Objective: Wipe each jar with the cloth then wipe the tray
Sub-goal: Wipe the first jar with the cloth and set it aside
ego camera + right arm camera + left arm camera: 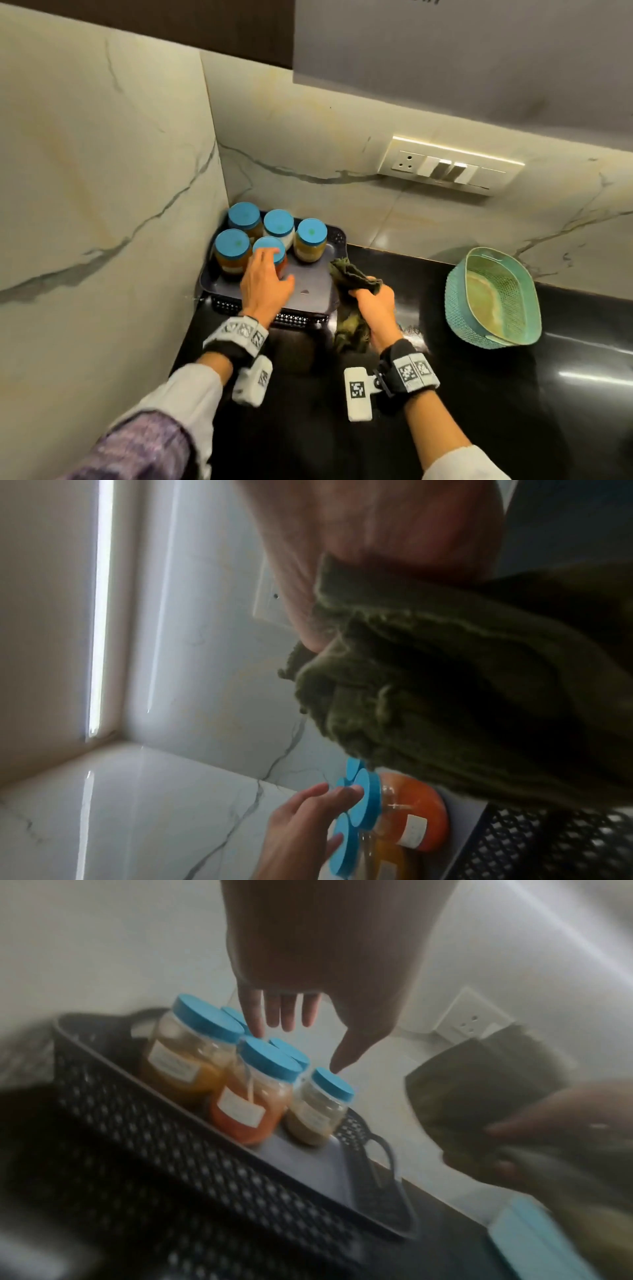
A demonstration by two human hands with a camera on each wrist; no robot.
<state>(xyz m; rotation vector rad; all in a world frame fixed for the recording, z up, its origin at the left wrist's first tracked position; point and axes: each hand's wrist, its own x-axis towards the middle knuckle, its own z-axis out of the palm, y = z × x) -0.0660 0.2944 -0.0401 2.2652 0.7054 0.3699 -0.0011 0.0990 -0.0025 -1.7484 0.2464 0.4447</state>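
Several blue-lidded jars stand in a dark perforated tray (pixel 310 284) in the counter's corner. My left hand (pixel 265 277) hovers open over the front jar with red-orange contents (pixel 274 251), fingers spread just above its lid (pixel 270 1057); whether they touch it is unclear. That same jar (pixel 411 807) shows under my fingers in the right wrist view. My right hand (pixel 373 305) grips a bunched dark green cloth (pixel 354 277) just right of the tray, and part of the cloth (pixel 462 683) hangs down below my fist.
A teal mesh basket (pixel 493 298) sits on the black counter (pixel 513 394) to the right. Marble walls close in behind and left of the tray. A switch and socket plate (pixel 452 166) is on the back wall.
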